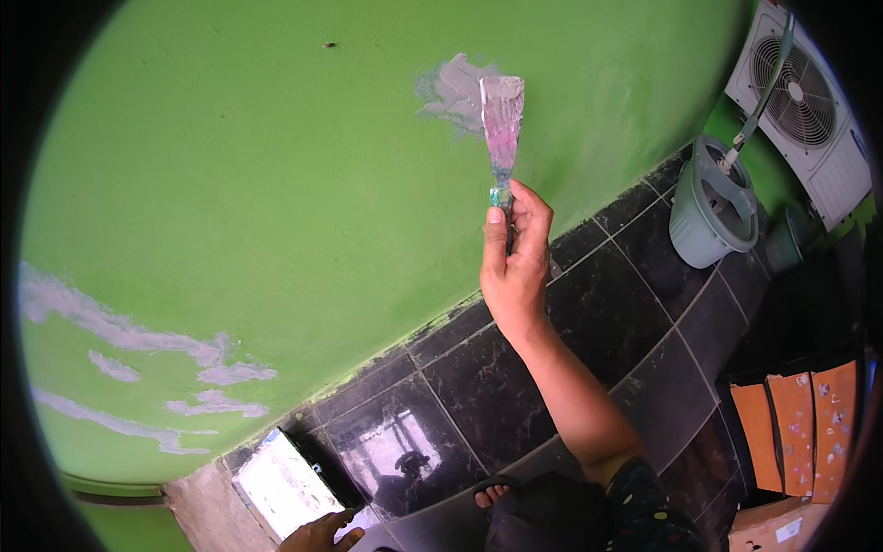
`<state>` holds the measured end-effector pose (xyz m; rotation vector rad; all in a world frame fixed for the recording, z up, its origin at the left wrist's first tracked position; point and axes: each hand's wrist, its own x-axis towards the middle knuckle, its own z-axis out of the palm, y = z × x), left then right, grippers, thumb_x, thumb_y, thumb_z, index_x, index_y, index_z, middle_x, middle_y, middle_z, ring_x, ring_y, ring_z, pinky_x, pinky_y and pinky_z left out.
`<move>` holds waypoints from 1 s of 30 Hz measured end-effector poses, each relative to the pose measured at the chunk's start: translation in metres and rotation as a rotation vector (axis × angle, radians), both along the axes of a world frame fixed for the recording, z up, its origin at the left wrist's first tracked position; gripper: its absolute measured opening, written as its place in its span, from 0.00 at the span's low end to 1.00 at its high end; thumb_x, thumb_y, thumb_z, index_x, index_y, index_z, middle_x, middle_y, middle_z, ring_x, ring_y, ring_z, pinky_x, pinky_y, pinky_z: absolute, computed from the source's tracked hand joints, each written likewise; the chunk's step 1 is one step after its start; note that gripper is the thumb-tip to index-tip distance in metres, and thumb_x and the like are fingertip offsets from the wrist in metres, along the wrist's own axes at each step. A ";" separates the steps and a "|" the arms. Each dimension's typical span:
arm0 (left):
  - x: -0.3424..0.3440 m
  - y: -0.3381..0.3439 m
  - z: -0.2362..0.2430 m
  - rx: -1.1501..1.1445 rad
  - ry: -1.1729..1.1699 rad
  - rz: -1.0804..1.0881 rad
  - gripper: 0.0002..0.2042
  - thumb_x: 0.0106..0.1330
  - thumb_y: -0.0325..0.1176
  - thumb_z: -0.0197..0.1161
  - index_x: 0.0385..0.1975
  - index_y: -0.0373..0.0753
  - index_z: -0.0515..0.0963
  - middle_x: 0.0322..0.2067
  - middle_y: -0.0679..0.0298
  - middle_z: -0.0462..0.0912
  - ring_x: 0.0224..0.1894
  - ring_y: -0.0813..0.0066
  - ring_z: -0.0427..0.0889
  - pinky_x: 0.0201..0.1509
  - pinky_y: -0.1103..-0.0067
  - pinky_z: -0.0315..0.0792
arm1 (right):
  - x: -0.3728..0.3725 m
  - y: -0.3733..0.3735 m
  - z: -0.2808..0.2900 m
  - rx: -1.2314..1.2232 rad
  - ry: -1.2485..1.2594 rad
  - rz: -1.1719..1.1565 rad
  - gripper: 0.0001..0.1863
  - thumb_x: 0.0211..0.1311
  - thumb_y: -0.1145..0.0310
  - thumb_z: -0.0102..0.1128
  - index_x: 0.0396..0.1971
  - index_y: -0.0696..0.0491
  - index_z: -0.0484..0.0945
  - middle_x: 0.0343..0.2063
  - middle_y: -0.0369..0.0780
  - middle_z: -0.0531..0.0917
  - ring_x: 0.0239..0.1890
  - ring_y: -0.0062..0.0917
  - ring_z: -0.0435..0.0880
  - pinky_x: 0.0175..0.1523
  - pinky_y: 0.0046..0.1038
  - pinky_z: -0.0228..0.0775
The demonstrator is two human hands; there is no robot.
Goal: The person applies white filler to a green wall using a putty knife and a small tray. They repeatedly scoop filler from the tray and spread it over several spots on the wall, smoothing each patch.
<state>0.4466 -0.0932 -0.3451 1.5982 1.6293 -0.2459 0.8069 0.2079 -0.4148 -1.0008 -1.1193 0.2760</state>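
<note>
My right hand (519,244) is closed around the handle of a putty knife (503,120), its blade pointing up and smeared with greyish-pink filler. Beside and behind the blade, a patch of grey filler (457,92) marks the green wall (303,156); whether the blade touches the wall I cannot tell. At the bottom edge, my left hand (322,534) shows in part with its fingers apart, holding nothing that I can see. It is nearest a bright, white, box-like thing (285,483) on the floor, its top washed out by glare.
More filler streaks (138,336) run along the wall's lower left. Black tiles (487,396) cover the floor. At right stand a grey-green bucket (713,225) with a pipe above it, an outdoor fan unit (796,92), orange panels (796,428) and a cardboard box (777,527).
</note>
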 end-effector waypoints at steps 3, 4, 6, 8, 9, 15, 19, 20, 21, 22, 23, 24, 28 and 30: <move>0.004 0.001 0.005 -0.014 -0.010 0.019 0.22 0.75 0.45 0.65 0.62 0.39 0.78 0.53 0.49 0.86 0.56 0.51 0.86 0.58 0.63 0.78 | -0.019 0.027 0.000 0.032 -0.071 -0.049 0.20 0.79 0.71 0.57 0.64 0.58 0.64 0.40 0.44 0.80 0.40 0.28 0.81 0.49 0.31 0.76; 0.006 0.003 0.008 -0.018 -0.014 0.029 0.22 0.75 0.45 0.65 0.62 0.39 0.78 0.53 0.49 0.86 0.56 0.51 0.85 0.58 0.63 0.78 | -0.024 0.030 -0.008 -0.043 -0.038 0.016 0.20 0.79 0.70 0.56 0.64 0.58 0.64 0.39 0.44 0.80 0.36 0.28 0.81 0.44 0.31 0.76; 0.009 0.005 0.017 -0.053 -0.006 0.050 0.23 0.75 0.46 0.64 0.63 0.39 0.78 0.54 0.49 0.85 0.57 0.51 0.85 0.59 0.63 0.78 | -0.033 0.025 -0.024 -0.070 -0.096 0.014 0.20 0.79 0.71 0.56 0.63 0.59 0.63 0.38 0.43 0.79 0.34 0.27 0.82 0.43 0.31 0.78; 0.009 0.003 0.020 -0.061 -0.009 0.064 0.23 0.75 0.46 0.64 0.63 0.39 0.77 0.55 0.49 0.85 0.58 0.51 0.85 0.60 0.63 0.77 | -0.038 0.007 -0.030 -0.063 0.013 0.085 0.20 0.79 0.71 0.56 0.63 0.61 0.64 0.43 0.49 0.79 0.39 0.32 0.84 0.46 0.35 0.79; 0.007 0.002 0.021 -0.057 -0.013 0.064 0.23 0.75 0.46 0.64 0.63 0.39 0.77 0.55 0.49 0.85 0.58 0.51 0.84 0.60 0.63 0.77 | -0.039 0.000 -0.024 -0.062 0.069 0.116 0.21 0.79 0.71 0.57 0.63 0.63 0.65 0.46 0.53 0.80 0.41 0.35 0.85 0.47 0.37 0.79; -0.001 0.000 0.014 -0.070 -0.010 0.039 0.24 0.75 0.46 0.64 0.64 0.38 0.77 0.55 0.48 0.85 0.58 0.50 0.84 0.60 0.63 0.77 | -0.033 0.026 0.016 0.042 0.057 0.024 0.20 0.77 0.71 0.59 0.61 0.62 0.65 0.37 0.48 0.82 0.38 0.34 0.86 0.43 0.36 0.79; -0.002 -0.001 0.016 -0.044 -0.031 0.041 0.24 0.76 0.46 0.64 0.64 0.38 0.76 0.55 0.48 0.85 0.58 0.50 0.84 0.60 0.63 0.77 | -0.055 0.013 0.007 -0.034 -0.051 0.062 0.20 0.76 0.72 0.60 0.59 0.62 0.65 0.36 0.48 0.83 0.35 0.34 0.89 0.31 0.32 0.81; -0.001 -0.001 0.019 -0.046 -0.031 0.044 0.24 0.76 0.46 0.64 0.64 0.38 0.76 0.55 0.48 0.85 0.58 0.50 0.84 0.60 0.63 0.77 | -0.060 0.006 0.001 -0.048 -0.037 0.106 0.20 0.76 0.72 0.60 0.59 0.62 0.65 0.36 0.49 0.83 0.35 0.33 0.90 0.29 0.31 0.82; 0.002 0.000 0.022 -0.049 -0.031 0.045 0.24 0.76 0.46 0.64 0.64 0.38 0.76 0.55 0.48 0.85 0.58 0.51 0.84 0.60 0.63 0.77 | -0.062 -0.002 -0.001 -0.037 -0.004 0.126 0.20 0.76 0.72 0.60 0.60 0.62 0.64 0.36 0.48 0.83 0.35 0.33 0.90 0.29 0.30 0.82; 0.003 0.001 0.024 -0.052 -0.030 0.047 0.24 0.76 0.46 0.64 0.64 0.38 0.76 0.55 0.49 0.85 0.58 0.51 0.84 0.60 0.63 0.77 | -0.061 -0.009 -0.002 -0.025 0.029 0.145 0.21 0.76 0.71 0.60 0.60 0.62 0.64 0.36 0.48 0.83 0.35 0.32 0.91 0.28 0.30 0.82; 0.002 -0.001 0.022 -0.049 -0.026 0.044 0.24 0.76 0.46 0.64 0.64 0.38 0.77 0.55 0.49 0.85 0.58 0.51 0.84 0.60 0.63 0.77 | -0.060 -0.013 -0.002 -0.014 0.062 0.165 0.21 0.76 0.71 0.60 0.60 0.62 0.63 0.36 0.48 0.83 0.34 0.32 0.91 0.28 0.29 0.83; 0.000 -0.002 0.021 -0.048 -0.017 0.041 0.24 0.76 0.46 0.64 0.64 0.38 0.77 0.56 0.49 0.85 0.58 0.51 0.84 0.60 0.63 0.77 | -0.057 -0.011 0.005 0.016 0.086 0.155 0.21 0.76 0.71 0.60 0.61 0.61 0.63 0.36 0.48 0.83 0.34 0.31 0.91 0.28 0.29 0.83; -0.006 -0.006 0.016 -0.046 -0.013 0.031 0.24 0.76 0.46 0.64 0.64 0.39 0.77 0.56 0.49 0.84 0.59 0.51 0.84 0.61 0.63 0.77 | -0.044 0.009 0.043 0.029 0.097 0.096 0.20 0.76 0.71 0.61 0.59 0.61 0.65 0.35 0.48 0.82 0.32 0.33 0.90 0.30 0.33 0.81; -0.002 -0.004 0.020 -0.048 -0.001 0.034 0.24 0.76 0.47 0.63 0.64 0.39 0.77 0.56 0.49 0.84 0.59 0.51 0.84 0.61 0.63 0.77 | -0.049 0.019 0.037 0.001 -0.015 0.063 0.19 0.75 0.72 0.62 0.57 0.62 0.66 0.35 0.49 0.82 0.31 0.34 0.89 0.31 0.34 0.80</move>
